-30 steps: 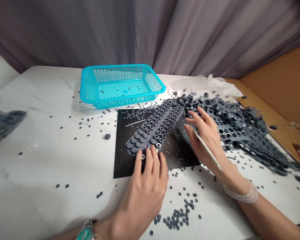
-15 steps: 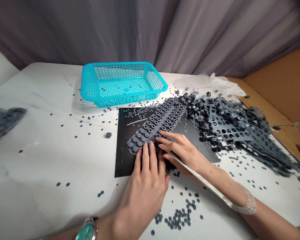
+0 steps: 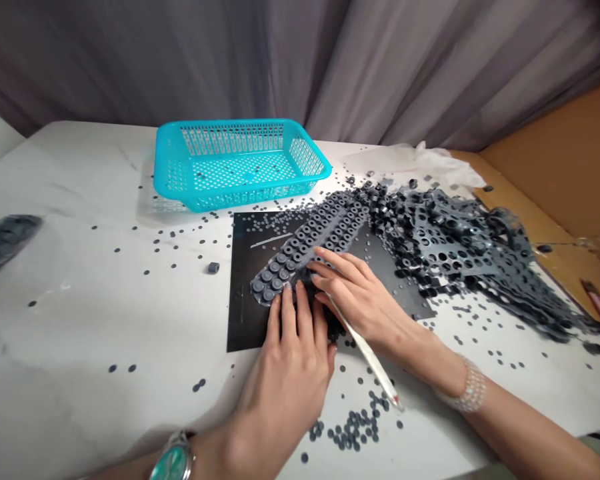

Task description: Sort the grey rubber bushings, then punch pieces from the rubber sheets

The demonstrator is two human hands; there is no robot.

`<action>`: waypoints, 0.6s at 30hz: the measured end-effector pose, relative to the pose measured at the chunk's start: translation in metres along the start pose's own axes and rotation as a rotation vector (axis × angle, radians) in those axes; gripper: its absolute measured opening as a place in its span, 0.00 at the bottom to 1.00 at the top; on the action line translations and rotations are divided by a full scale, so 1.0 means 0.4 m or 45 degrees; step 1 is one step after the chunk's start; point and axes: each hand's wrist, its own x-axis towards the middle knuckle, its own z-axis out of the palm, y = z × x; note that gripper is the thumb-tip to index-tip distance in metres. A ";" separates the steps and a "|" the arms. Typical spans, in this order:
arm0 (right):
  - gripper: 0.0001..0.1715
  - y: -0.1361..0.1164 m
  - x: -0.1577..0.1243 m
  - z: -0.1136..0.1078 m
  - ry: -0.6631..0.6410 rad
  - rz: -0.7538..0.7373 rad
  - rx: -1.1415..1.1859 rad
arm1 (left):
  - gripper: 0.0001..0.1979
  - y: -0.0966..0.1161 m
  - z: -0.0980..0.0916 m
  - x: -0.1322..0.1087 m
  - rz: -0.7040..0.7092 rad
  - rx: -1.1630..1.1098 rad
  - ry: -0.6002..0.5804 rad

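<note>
A grey moulded rubber sheet with rows of round, ring-like parts lies slantwise on a black mat. My left hand rests at its near edge, fingers stretched out and their tips touching it. In my right hand is a slim white stick, whose far end hides under the fingers. The stick's reddish-marked tail points towards me and to the right. My right fingertips lie over the sheet's lower middle. Dark pieces under both hands are mostly covered.
Behind the mat stands a turquoise basket. A heap of perforated grey rubber sheets and loose rings lies on the right. Small dark discs scatter over the white table. A clear bag of dark parts is at left.
The white stick has swung so its tail points more steeply down towards me, away from my right wrist. My right hand has shifted slightly left. The whole view has drifted a little.
</note>
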 end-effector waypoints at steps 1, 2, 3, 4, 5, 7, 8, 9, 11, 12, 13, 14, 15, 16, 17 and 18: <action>0.08 0.009 -0.003 -0.002 0.054 0.040 -0.005 | 0.27 0.000 -0.001 0.000 0.002 0.005 -0.011; 0.08 0.021 -0.008 -0.005 0.110 0.094 -0.009 | 0.27 0.001 -0.002 0.000 0.002 0.010 -0.021; 0.09 0.035 -0.013 -0.008 0.165 0.160 -0.019 | 0.27 0.001 -0.002 0.000 0.001 0.015 -0.028; 0.10 0.052 -0.018 -0.012 0.207 0.231 -0.032 | 0.27 0.001 -0.002 0.000 0.002 0.017 -0.036; 0.11 0.068 -0.023 -0.014 0.228 0.296 -0.048 | 0.27 0.002 -0.001 -0.001 0.006 0.018 -0.037; 0.11 0.096 -0.031 -0.016 0.220 0.384 -0.085 | 0.28 0.002 0.002 -0.001 0.009 0.023 -0.029; 0.10 0.103 -0.034 -0.016 0.203 0.407 -0.089 | 0.28 0.003 0.003 -0.002 0.009 0.026 -0.023; 0.09 0.105 -0.034 -0.017 0.184 0.419 -0.071 | 0.28 0.003 0.005 -0.002 0.007 0.029 -0.016; 0.08 0.093 -0.030 -0.019 0.155 0.420 0.031 | 0.28 0.003 0.006 -0.003 0.002 0.030 -0.003; 0.08 0.081 -0.027 -0.022 0.142 0.416 0.103 | 0.28 0.002 0.006 -0.002 0.002 0.025 0.001; 0.07 0.066 -0.022 -0.026 0.129 0.407 0.176 | 0.28 0.002 0.005 -0.002 0.002 0.018 0.006; 0.08 0.051 -0.017 -0.029 0.115 0.391 0.240 | 0.27 0.002 0.005 -0.002 0.001 0.011 0.012; 0.08 0.038 -0.012 -0.031 0.100 0.365 0.291 | 0.27 0.001 0.004 -0.001 -0.001 0.004 0.017; 0.08 0.027 -0.008 -0.032 0.081 0.333 0.323 | 0.27 0.001 0.004 0.000 -0.004 0.000 0.024; 0.09 0.019 -0.004 -0.030 0.056 0.296 0.341 | 0.26 0.000 0.004 0.001 -0.006 -0.004 0.031; 0.09 0.014 -0.001 -0.027 0.028 0.255 0.346 | 0.26 0.000 0.004 0.002 -0.005 -0.008 0.039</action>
